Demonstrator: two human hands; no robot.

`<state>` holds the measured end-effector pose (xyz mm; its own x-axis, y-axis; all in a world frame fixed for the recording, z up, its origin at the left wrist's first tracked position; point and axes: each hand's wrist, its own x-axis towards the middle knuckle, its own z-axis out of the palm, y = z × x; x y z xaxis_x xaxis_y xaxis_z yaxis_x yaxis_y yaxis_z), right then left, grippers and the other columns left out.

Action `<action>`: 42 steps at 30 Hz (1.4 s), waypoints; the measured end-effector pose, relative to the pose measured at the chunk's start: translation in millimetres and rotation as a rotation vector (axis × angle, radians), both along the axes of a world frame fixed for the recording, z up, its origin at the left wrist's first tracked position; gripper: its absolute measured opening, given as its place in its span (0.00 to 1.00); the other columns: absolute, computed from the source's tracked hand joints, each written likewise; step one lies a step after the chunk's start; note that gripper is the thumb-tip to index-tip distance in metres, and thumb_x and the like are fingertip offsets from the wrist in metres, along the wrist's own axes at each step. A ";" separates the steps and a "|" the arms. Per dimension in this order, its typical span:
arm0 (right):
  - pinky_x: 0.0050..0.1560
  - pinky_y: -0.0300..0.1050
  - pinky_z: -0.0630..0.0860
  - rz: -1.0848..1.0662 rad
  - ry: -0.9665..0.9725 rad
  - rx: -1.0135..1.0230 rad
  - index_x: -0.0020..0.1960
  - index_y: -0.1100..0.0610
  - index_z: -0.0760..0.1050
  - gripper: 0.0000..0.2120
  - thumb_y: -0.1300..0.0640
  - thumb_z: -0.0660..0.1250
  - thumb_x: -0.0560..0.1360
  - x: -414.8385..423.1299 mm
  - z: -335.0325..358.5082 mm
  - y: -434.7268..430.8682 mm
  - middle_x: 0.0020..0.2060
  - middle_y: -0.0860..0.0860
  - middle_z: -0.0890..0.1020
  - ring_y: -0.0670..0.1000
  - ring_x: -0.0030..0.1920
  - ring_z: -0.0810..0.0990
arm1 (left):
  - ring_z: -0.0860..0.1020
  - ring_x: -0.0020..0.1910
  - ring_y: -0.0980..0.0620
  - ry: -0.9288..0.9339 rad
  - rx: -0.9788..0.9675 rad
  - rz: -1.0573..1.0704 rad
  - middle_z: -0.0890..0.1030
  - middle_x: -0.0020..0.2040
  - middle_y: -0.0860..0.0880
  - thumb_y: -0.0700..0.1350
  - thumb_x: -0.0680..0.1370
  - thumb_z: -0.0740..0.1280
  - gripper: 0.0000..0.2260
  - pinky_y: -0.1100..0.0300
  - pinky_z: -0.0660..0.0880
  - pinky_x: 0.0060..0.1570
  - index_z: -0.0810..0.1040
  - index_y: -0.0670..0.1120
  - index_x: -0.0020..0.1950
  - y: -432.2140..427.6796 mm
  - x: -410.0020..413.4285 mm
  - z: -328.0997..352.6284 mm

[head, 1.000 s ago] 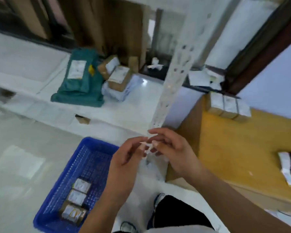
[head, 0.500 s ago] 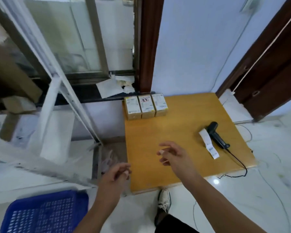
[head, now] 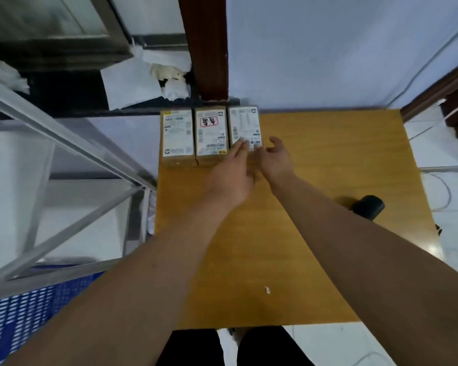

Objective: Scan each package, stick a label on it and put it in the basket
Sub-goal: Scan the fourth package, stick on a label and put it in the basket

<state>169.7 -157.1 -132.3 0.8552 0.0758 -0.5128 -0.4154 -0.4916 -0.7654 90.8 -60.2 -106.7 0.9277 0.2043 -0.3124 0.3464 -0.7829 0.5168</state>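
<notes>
Three small cardboard packages with white shipping labels stand in a row at the far left of the wooden table: the left package, the middle package and the right package. Both my hands reach to the near end of the right package. My left hand lays straight fingers on its top. My right hand touches the same end with its fingertips, thumb spread; a small white label seems to lie under the fingertips. The blue basket sits on the floor at lower left.
The black scanner lies on the table's right side, partly behind my right forearm. A grey metal rack frame crosses the left. A small white scrap lies on the table near me. Crumpled papers sit on the dark ledge behind the packages.
My view swung from the label strip and basket to the table. Both hands moved forward from the table's near edge to the right package, the right one carrying a small label on a fingertip.
</notes>
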 end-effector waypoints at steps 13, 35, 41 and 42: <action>0.45 0.36 0.77 -0.030 0.126 -0.025 0.74 0.51 0.71 0.23 0.46 0.69 0.81 -137.3 -7.8 -93.9 0.51 0.43 0.81 0.41 0.49 0.81 | 0.80 0.59 0.56 -0.133 -0.325 0.401 0.78 0.66 0.58 0.51 0.80 0.68 0.18 0.52 0.81 0.57 0.75 0.60 0.70 -51.9 -147.5 -32.1; 0.55 0.57 0.85 0.235 0.238 0.024 0.78 0.31 0.59 0.43 0.44 0.79 0.71 -182.9 -9.1 -131.4 0.57 0.43 0.78 0.49 0.52 0.86 | 0.78 0.62 0.61 -0.069 -0.413 0.534 0.77 0.69 0.59 0.58 0.79 0.70 0.26 0.64 0.78 0.54 0.68 0.62 0.77 -39.3 -161.4 -36.3; 0.51 0.49 0.84 0.012 -0.061 -0.087 0.70 0.40 0.74 0.24 0.51 0.74 0.77 -170.4 9.8 -160.0 0.51 0.43 0.82 0.45 0.46 0.83 | 0.79 0.59 0.58 -0.053 -0.438 0.547 0.78 0.69 0.56 0.57 0.78 0.72 0.28 0.69 0.75 0.47 0.67 0.63 0.76 -59.4 -157.2 -37.4; 0.51 0.48 0.83 -0.078 -0.163 -0.148 0.69 0.41 0.75 0.22 0.54 0.73 0.78 -166.0 12.9 -175.7 0.53 0.45 0.82 0.45 0.48 0.82 | 0.79 0.59 0.58 -0.038 -0.445 0.530 0.77 0.68 0.56 0.57 0.78 0.73 0.28 0.69 0.75 0.47 0.66 0.62 0.77 -66.5 -156.6 -37.2</action>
